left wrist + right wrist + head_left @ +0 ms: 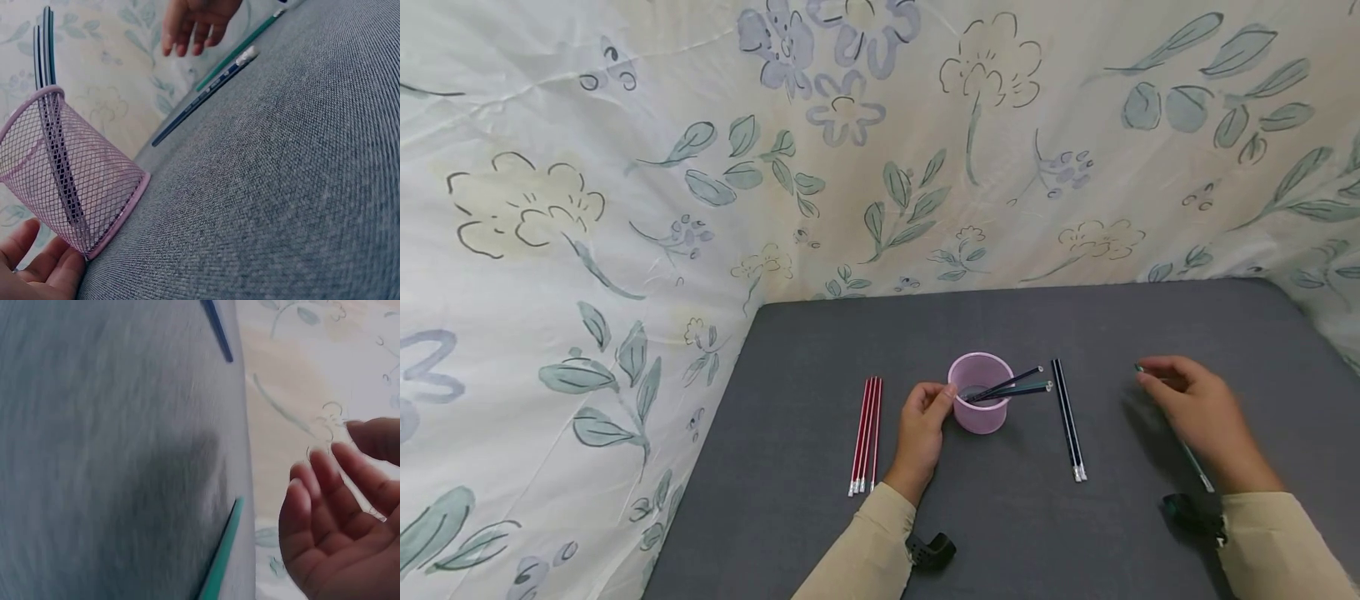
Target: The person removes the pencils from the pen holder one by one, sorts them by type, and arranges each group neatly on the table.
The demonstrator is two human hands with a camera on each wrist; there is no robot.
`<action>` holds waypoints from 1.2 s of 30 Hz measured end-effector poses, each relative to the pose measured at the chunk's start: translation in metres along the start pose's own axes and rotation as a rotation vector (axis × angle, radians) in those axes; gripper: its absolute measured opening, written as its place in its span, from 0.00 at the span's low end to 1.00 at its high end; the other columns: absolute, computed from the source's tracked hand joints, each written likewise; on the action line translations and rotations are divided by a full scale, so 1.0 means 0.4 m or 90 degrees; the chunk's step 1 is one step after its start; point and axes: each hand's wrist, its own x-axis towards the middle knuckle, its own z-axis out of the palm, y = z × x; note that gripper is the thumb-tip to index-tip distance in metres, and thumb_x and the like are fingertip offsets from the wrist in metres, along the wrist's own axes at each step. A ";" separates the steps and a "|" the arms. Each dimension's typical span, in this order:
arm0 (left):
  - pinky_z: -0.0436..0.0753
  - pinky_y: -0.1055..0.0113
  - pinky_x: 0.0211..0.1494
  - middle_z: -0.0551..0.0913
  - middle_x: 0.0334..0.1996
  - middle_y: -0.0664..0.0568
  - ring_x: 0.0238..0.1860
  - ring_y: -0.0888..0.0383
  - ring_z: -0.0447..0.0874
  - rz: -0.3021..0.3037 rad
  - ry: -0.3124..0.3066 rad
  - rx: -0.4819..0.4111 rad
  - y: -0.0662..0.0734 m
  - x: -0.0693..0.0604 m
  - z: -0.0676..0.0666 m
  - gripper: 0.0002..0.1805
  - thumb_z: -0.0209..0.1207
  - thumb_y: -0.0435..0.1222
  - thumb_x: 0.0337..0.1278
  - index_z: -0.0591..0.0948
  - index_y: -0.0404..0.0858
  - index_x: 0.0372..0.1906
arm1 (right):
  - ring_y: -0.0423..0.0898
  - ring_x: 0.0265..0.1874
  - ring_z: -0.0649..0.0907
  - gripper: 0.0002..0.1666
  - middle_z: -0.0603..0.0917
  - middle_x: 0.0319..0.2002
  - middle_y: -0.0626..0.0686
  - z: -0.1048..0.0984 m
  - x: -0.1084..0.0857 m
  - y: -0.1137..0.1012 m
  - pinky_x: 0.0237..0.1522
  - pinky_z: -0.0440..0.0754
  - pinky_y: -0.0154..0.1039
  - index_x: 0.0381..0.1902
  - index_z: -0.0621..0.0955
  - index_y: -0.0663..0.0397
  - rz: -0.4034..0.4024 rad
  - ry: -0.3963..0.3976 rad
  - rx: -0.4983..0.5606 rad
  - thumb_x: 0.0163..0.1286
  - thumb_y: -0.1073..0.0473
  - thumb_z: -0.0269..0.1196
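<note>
The left sleeve [863, 552] and right sleeve [1281, 542], the latter nearer the worktop's [1022, 533] right edge, are plain light beige, reaching the wrists. Beside each cuff sits a black casing: the left camera [931, 552] curved and notched, the right camera [1186, 512] chunky. Left hand [921, 427] and right hand [1210, 417] are bare.

- Here's the cup [979, 421], all wire mesh, metal by its look, with a smooth painted rim!
- Between three and four o'clock of it, dark pencils [1066, 417]: glossy barrels, shiny silvery metal ends.
- Farther that way, a green pencil [222, 562], smooth-coated.
- Just below nine, red pencils [868, 433], glossy too, metal-tipped.
- Underneath, the surface [1000, 533]: matt, rough-woven cloth!
- At twelve, a printed curtain [850, 208]: smooth, lightly creased cloth.
- Towards seven, a matt cloth sleeve [865, 542].
</note>
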 end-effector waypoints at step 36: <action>0.80 0.64 0.57 0.85 0.43 0.50 0.51 0.45 0.83 0.002 0.000 0.004 -0.008 0.000 -0.002 0.13 0.64 0.41 0.79 0.84 0.33 0.50 | 0.42 0.46 0.85 0.16 0.86 0.50 0.52 0.171 -0.064 -0.159 0.47 0.84 0.31 0.61 0.84 0.65 -0.198 -0.080 0.322 0.78 0.72 0.67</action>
